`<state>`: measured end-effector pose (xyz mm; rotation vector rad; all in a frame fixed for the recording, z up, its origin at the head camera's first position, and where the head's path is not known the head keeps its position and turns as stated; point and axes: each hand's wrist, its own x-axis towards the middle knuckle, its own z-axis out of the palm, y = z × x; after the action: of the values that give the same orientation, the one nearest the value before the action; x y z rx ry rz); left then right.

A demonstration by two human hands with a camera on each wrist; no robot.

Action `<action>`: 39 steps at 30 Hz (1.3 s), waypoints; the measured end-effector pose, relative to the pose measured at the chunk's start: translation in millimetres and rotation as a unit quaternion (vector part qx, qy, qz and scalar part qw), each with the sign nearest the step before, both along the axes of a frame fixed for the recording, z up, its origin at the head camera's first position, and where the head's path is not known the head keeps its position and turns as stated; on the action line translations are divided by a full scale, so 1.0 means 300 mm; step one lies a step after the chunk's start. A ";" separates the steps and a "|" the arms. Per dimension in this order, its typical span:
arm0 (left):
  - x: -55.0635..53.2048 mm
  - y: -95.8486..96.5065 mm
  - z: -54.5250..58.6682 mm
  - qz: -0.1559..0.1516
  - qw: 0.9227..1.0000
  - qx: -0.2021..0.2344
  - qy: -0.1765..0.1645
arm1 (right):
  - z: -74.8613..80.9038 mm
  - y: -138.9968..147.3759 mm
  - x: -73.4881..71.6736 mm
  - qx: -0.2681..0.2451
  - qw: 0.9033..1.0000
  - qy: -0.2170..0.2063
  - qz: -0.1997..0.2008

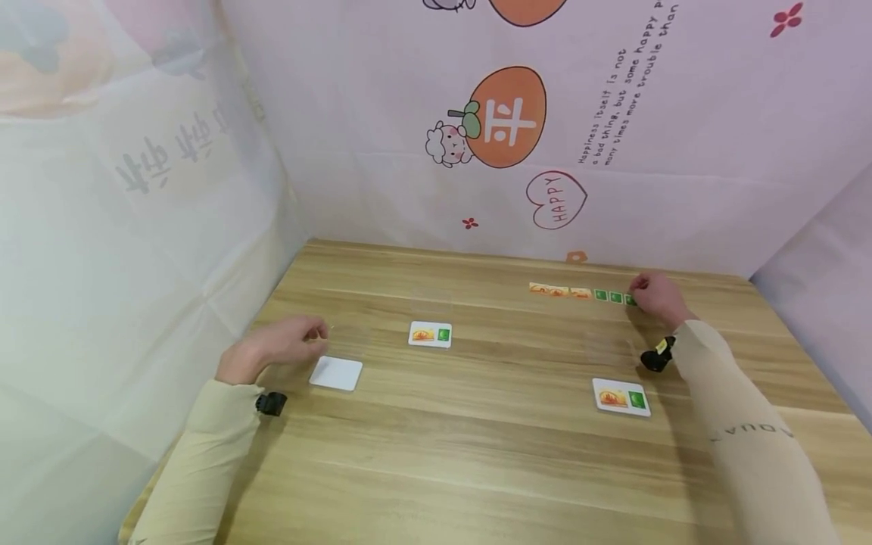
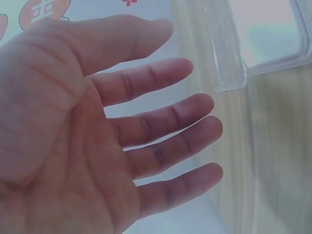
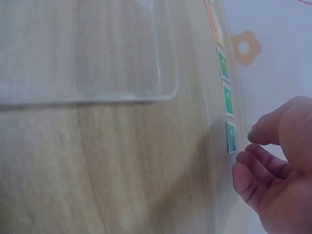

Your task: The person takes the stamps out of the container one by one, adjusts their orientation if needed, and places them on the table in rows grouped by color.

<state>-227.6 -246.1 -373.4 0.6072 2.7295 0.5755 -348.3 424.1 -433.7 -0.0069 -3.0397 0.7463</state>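
Note:
My left hand [image 1: 282,344] hovers over the left part of the table beside a plain white card [image 1: 337,374]; its fingers are spread and hold nothing in the left wrist view. That card shows there as a white rounded piece [image 2: 268,31] with a clear rim, next to a clear plastic piece [image 2: 229,58]. At the far right, my right hand [image 1: 659,299] is by the end of a row of small stickers. Its fingers bend loosely, with the thumb apart from them, close to the last green sticker [image 3: 231,137]. Whether they touch it, I cannot tell.
Two white cards, one at centre [image 1: 430,334] and one at right [image 1: 621,397], each bear an orange picture and a green square. Orange stickers [image 1: 549,290] continue the row leftward. A clear plastic tray [image 3: 168,73] lies near the right hand. Printed sheeting [image 1: 381,151] stands behind the table.

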 end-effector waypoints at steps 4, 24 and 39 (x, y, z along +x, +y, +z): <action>-0.010 0.011 0.015 0.009 1.000 0.011 -0.002 | 0.013 -0.009 -0.003 0.001 1.000 0.003 0.005; -0.087 0.110 0.042 -0.005 1.000 -0.011 -0.002 | 0.111 -0.098 0.050 -0.001 0.999 0.008 0.044; -0.106 0.192 0.049 -0.015 1.000 -0.004 -0.011 | 0.185 -0.176 0.087 0.003 0.997 0.019 0.079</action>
<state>-259.5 -188.4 -358.8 0.6353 2.6961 0.5605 -322.3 371.2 -378.2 0.2471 -3.0330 0.7376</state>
